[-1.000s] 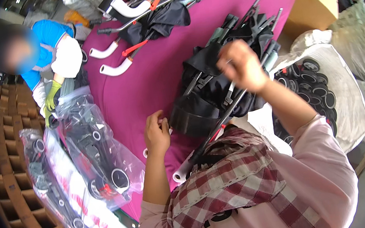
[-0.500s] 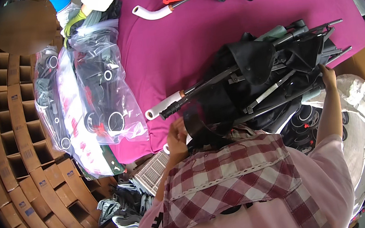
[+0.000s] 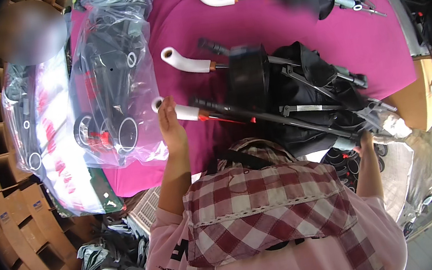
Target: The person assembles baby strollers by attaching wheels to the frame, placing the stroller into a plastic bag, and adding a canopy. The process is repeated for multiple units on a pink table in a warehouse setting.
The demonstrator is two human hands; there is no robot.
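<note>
Where cartons [image 3: 12, 219] crowd, magenta table [image 3: 381, 51] under folded stroller [image 3: 299, 95].

Two clear plastic bags [image 3: 111, 94] holding folded black wheeled frames lie at the left edge of the magenta table [image 3: 277, 21]. Brown cardboard boxes [image 3: 5, 203] are stacked further left, each with a small blue label.

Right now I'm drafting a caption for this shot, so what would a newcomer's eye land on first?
The magenta table cover fills the middle, with a folded black stroller frame lying across it. The left hand rests at its white curved handle, and the right hand grips the frame's far end. To the left, clear plastic bags show more black wheeled frames packed inside.
</note>
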